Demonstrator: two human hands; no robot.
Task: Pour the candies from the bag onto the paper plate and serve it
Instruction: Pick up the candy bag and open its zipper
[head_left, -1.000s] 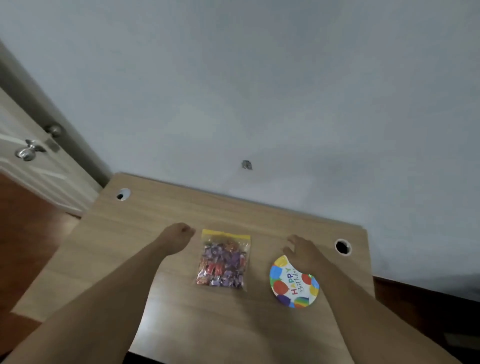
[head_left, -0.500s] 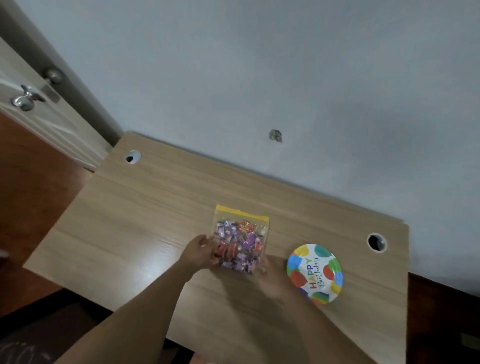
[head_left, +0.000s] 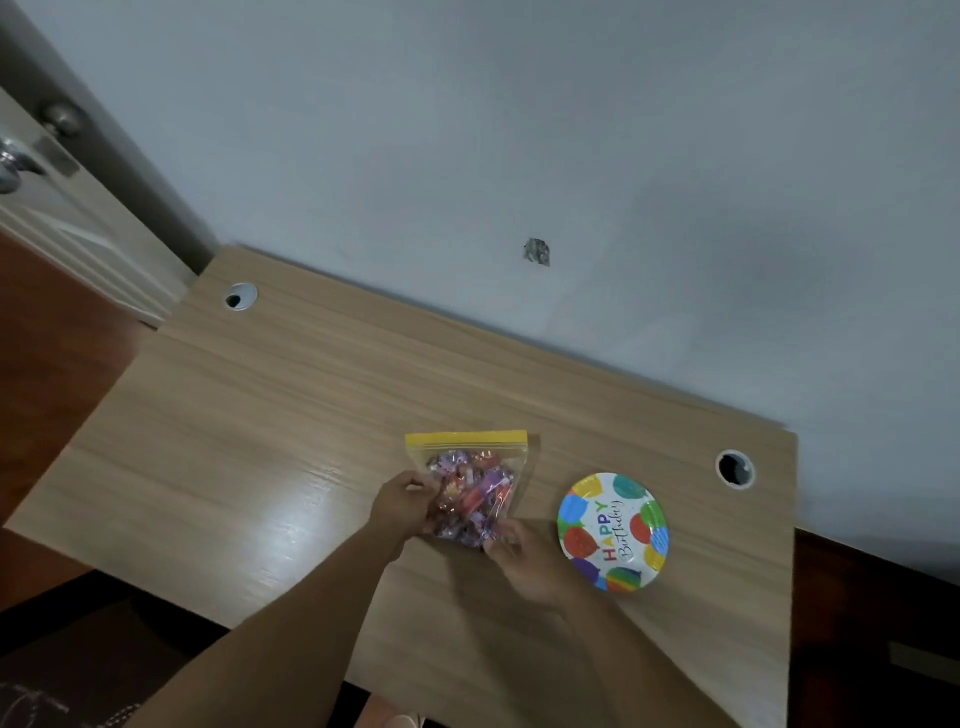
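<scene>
A wooden table (head_left: 260, 467) stands against a grey wall (head_left: 571, 130). Near its front edge a clear bag (head_left: 470, 486) with a yellow zip strip holds wrapped candies (head_left: 467, 499). The left hand (head_left: 402, 501) and right hand (head_left: 530, 564) both grip its lower corners. Toward the right edge lies the paper plate (head_left: 613, 532), with nothing on it

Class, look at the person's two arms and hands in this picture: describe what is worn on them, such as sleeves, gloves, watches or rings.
Both forearms are bare, with no sleeves in view. The left hand and right hand wear no gloves. No watch or bracelet shows; the picture is too blurred to tell about rings.
</scene>
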